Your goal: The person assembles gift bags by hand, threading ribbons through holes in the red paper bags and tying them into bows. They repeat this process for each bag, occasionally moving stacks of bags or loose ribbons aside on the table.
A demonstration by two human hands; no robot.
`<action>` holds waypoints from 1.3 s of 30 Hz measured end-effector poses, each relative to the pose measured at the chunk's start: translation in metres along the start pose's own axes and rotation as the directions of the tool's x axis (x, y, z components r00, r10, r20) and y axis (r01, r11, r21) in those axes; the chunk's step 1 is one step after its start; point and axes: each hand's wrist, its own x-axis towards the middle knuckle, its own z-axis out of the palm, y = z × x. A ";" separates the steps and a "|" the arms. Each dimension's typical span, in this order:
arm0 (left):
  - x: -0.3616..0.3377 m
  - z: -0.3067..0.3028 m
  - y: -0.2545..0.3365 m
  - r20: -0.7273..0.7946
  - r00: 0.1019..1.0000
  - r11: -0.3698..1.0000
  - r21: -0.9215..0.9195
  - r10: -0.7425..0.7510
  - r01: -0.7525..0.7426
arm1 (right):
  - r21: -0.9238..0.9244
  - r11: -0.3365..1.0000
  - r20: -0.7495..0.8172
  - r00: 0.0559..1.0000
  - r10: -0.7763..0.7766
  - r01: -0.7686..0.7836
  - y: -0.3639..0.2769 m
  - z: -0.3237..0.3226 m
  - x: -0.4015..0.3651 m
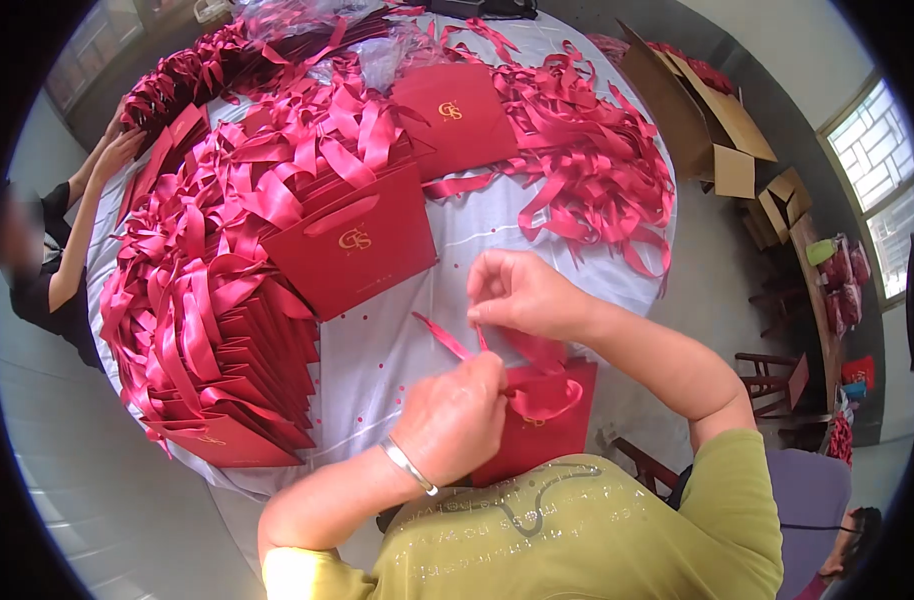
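A red paper gift bag (pixel 572 430) with gold lettering is close against my body at the table's near edge. My left hand (pixel 457 410), with a silver bangle at its wrist, is closed at the bag's top around a pink-red satin ribbon (pixel 445 338), one end of which sticks out past the knuckles. Just above it, my right hand (pixel 527 295) pinches a thin strand of the ribbon between thumb and fingertips. A ribbon loop (pixel 547 400) hangs over the bag's front. The left fingertips are mostly hidden behind that hand.
Rows of red gift bags (pixel 362 245) with ribbons fill the table's left side. Loose ribbons (pixel 602 160) lie in a heap at the back right. At the far left, another person's hands (pixel 122 145) touch more bags. An open cardboard box (pixel 697 110) is beyond the table.
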 end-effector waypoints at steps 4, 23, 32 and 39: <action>-0.004 0.016 -0.001 0.004 0.999 0.990 0.133 0.044 -0.044 | -0.227 0.964 -0.121 0.978 -0.171 0.141 0.000 0.003 0.025; 0.007 0.008 -0.011 0.001 1.000 0.997 -0.083 0.004 -0.004 | -0.355 0.910 -0.185 0.938 -0.295 0.216 0.013 0.008 0.042; 0.012 -0.002 -0.011 0.155 0.988 0.993 -0.106 -0.025 0.042 | -0.298 0.950 -0.264 0.949 -0.173 0.090 0.002 -0.011 -0.008; 0.011 0.005 -0.013 0.106 0.992 0.996 -0.066 0.069 -0.062 | -0.582 0.721 -0.079 0.856 -0.510 0.376 0.003 -0.005 -0.098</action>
